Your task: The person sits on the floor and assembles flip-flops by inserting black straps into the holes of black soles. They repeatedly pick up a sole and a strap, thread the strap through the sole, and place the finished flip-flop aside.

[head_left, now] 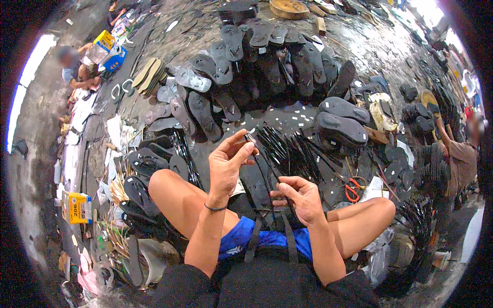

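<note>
My left hand (pixel 226 167) is raised in front of me, thumb and forefinger pinched on one end of a thin black strap (pixel 263 161). Lower and to the right, my right hand (pixel 304 200) has its fingers closed on the same strap further along. Between the hands the strap slants downward; part of it blends into the dark things behind. Just beyond lies a bundle of similar black strips (pixel 287 154). Black sandal soles (pixel 341 129) are stacked to its right.
Many dark soles (pixel 205 114) form an arc ahead. Orange-handled scissors (pixel 353 189) lie beside my right knee. A yellow box (pixel 77 208) stands at left. One person (pixel 77 69) sits at far left, another (pixel 461 154) at far right. Scraps litter the floor.
</note>
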{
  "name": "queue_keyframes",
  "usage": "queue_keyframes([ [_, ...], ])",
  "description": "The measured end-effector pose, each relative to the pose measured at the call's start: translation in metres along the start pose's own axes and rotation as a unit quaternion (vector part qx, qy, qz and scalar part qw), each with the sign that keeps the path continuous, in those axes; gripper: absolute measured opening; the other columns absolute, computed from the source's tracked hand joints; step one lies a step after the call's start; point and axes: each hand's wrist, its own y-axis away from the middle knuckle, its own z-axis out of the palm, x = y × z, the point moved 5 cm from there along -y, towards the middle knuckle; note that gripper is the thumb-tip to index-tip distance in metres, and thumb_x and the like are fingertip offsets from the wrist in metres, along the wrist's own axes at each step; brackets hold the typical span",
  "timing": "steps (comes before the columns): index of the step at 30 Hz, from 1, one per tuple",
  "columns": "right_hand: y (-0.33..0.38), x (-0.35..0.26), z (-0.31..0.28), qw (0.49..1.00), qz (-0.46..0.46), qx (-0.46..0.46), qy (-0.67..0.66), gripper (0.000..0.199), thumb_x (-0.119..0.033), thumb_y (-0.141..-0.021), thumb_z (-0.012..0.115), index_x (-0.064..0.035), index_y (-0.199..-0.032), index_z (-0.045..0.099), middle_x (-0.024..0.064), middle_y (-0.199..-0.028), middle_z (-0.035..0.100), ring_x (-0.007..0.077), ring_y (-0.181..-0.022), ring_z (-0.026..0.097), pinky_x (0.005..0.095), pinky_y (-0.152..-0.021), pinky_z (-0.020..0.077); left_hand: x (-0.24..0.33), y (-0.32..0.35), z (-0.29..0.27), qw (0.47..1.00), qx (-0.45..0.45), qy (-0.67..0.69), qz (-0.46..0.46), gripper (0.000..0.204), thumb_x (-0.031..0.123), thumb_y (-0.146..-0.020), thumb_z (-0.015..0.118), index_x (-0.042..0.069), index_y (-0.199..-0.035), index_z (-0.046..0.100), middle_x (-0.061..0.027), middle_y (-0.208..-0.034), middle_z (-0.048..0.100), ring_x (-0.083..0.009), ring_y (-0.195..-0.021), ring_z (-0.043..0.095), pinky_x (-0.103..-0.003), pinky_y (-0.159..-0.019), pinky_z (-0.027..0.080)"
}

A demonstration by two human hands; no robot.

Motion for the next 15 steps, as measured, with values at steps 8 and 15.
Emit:
queue_keyframes([
  [8, 0.000, -0.001, -0.010, 0.992, 0.020, -0.018, 0.120, 0.020, -0.011, -0.094, 0.070, 0.0025, -0.108, 0.068, 0.0099, -0.094, 0.071, 0.0205, -0.083, 0.072, 0.0302, -0.067, 0.0606, -0.008, 0.003, -0.001, 0.999, -0.012, 0.032, -0.041, 0.036, 0.008, -0.089, 0.074, 0.004, -0.123, 0.066, -0.0105, -0.110, 0.073, -0.0144, -0.089, 0.070, -0.027, -0.070, 0.057],
  [15, -0.008, 0.005, -0.003, 0.995, -0.033, -0.040, 0.089, 0.027, -0.009, -0.096, 0.066, 0.0024, -0.120, 0.061, 0.0102, -0.107, 0.067, 0.0195, -0.094, 0.069, 0.0302, -0.079, 0.0583, -0.006, 0.005, 0.014, 0.998, -0.017, -0.041, -0.035, 0.031, 0.009, -0.089, 0.075, 0.002, -0.119, 0.069, -0.0087, -0.104, 0.074, -0.0126, -0.090, 0.069, -0.027, -0.071, 0.057],
])
